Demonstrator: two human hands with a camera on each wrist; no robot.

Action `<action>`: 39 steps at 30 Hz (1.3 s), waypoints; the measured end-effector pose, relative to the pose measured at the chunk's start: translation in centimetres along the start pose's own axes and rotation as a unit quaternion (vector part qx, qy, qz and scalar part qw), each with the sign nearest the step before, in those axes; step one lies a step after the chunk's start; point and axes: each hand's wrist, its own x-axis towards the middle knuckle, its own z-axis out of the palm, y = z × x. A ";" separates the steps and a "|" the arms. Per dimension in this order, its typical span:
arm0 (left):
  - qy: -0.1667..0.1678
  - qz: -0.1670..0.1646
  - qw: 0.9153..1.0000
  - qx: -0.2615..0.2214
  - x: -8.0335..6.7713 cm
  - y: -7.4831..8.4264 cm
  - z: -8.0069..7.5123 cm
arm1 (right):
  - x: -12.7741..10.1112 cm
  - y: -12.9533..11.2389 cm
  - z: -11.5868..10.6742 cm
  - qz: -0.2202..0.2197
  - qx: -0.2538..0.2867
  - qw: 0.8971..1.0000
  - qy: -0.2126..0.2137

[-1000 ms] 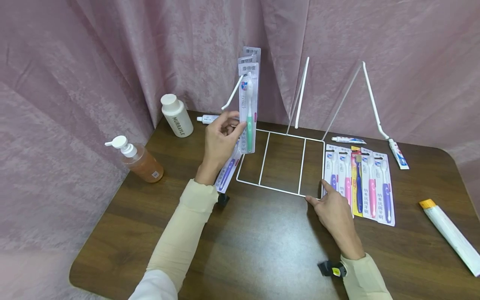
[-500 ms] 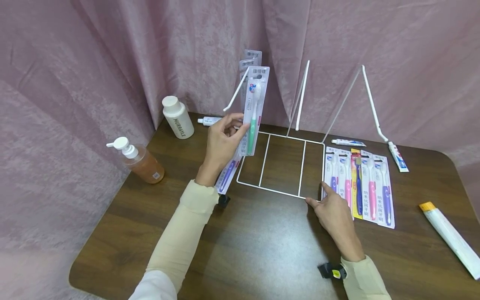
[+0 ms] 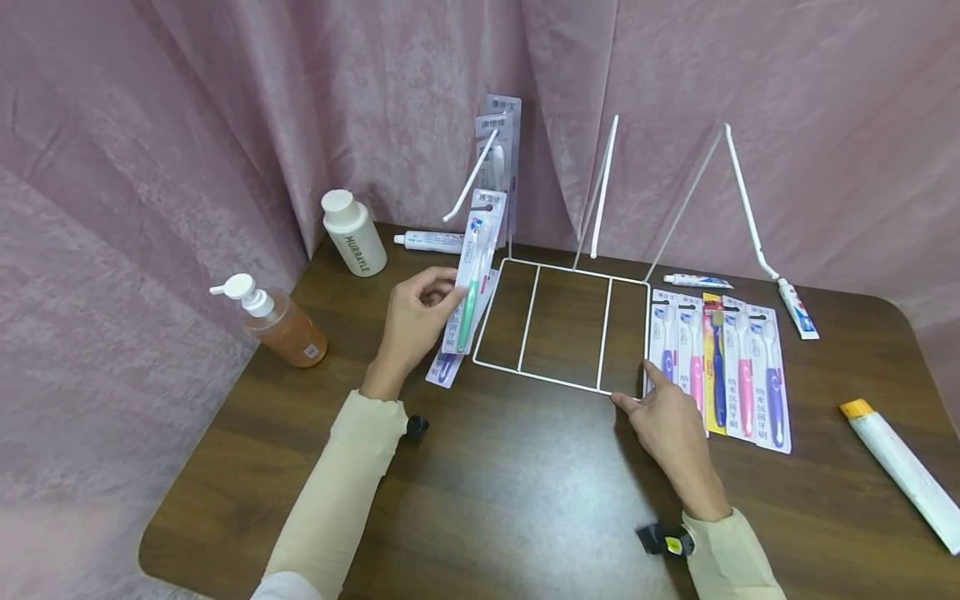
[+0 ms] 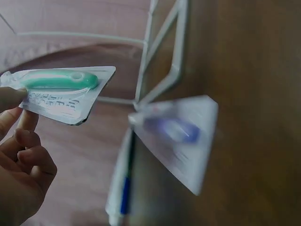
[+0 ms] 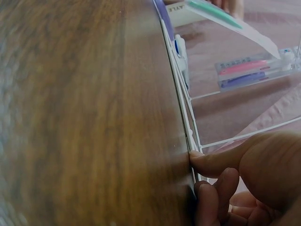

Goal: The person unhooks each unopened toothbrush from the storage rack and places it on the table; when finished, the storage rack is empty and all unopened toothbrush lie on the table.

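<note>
- As the left hand (image 3: 416,321) came down from the raised position of a second before, it carried the green toothbrush pack (image 3: 471,283) away from the rack's upper left peg (image 3: 471,177) and low toward the table (image 3: 525,500).
- The pack was pinched at its lower half between thumb and fingers (image 4: 23,125), tilted, with its top edge leaning toward the wire rack (image 3: 562,329) (the left wrist view confirmed the pinch on the blister edge).
- The pack sat just left of the rack's base frame, above a purple toothbrush pack (image 3: 444,365) lying flat on the table beneath the hand.
- Two further packs (image 3: 501,133) hung on the left peg at the back; the green one was no longer level with them, so by my judgement it had not been hung and was off the peg.
- The right hand (image 3: 670,429) had not shifted: forefinger and thumb extended and pressing the near right corner of the rack base, the other fingers loosely curled, gripping nothing.
- Just right of that hand lay a row of toothbrush packs (image 3: 720,367), flat and side by side.
- A white bottle (image 3: 354,232) and a pump bottle (image 3: 279,321) stood to the left; a large toothpaste tube (image 3: 903,471) lay at the far right, well apart from both hands.
</note>
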 end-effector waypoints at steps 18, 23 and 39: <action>-0.052 -0.152 0.982 0.097 -1.6 -5.1 -3.8 | 0.0 0.1 0.0 -0.002 -0.009 1.000 0.007; -0.043 -0.187 0.974 0.118 -1.0 -6.2 -3.2 | 0.1 0.1 0.1 -0.007 -0.005 1.000 0.005; -0.018 -0.221 0.956 0.191 0.0 -8.9 -0.6 | 0.1 0.1 0.2 -0.013 -0.006 1.000 0.012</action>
